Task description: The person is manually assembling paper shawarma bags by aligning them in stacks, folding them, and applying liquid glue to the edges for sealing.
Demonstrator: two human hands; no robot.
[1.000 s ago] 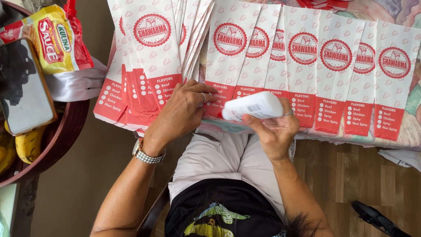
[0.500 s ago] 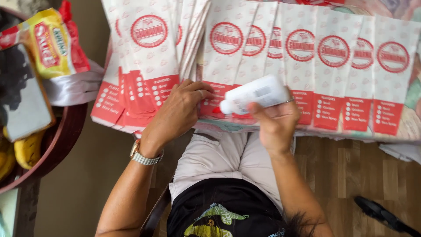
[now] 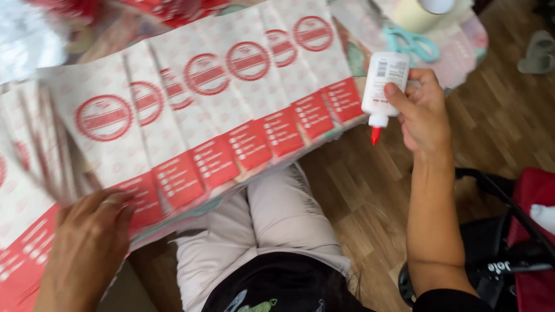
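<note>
A row of overlapping white paper bags (image 3: pixel 231 110) with red round emblems and red lower bands lies fanned along the table edge. My left hand (image 3: pixel 87 248) rests flat on the red bands of the leftmost bags, a ring on one finger. My right hand (image 3: pixel 422 115) holds a white glue bottle (image 3: pixel 383 84) upside down, its red nozzle pointing at the floor, just off the right end of the row. My lap in light trousers shows below the table.
Teal-handled scissors (image 3: pixel 413 43) and a roll of tape (image 3: pixel 410 11) lie on the patterned tablecloth at the top right. A black and red chair or stroller (image 3: pixel 514 231) stands at the right on the wooden floor. Shiny foil (image 3: pixel 29 34) lies top left.
The view has swung right. My right hand has carried the glue bottle from the middle of the row to its right end and turned it nozzle-down. My left hand stays on the left bags.
</note>
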